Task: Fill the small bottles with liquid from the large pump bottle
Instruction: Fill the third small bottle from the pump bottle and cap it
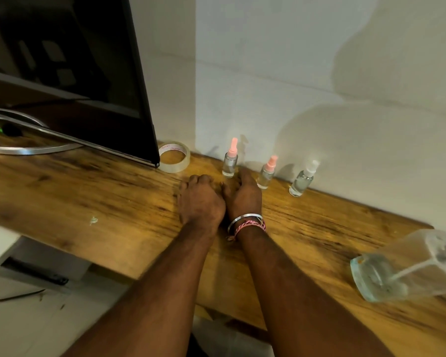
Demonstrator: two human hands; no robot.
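Hands: the left hand point(200, 199) is loosely curled and the right hand point(242, 194) rests flat; both lie on the desk point(113, 191), nothing is held.
Small bottles: three are stood upright by the wall, the left pink-capped bottle point(229, 162), the middle pink-capped bottle point(267, 173) and the white-capped bottle point(301, 180), nozzles up.
Pump bottle: the large pump bottle point(407, 269) is seen at the right edge, its long axis apparently slanted.
Risk: the nearest small bottles could be toppled by the right fingers.

Both hands, left point(200, 199) and right point(242, 193), curled on wooden table point(88, 191); three small bottles point(229, 163) behind.
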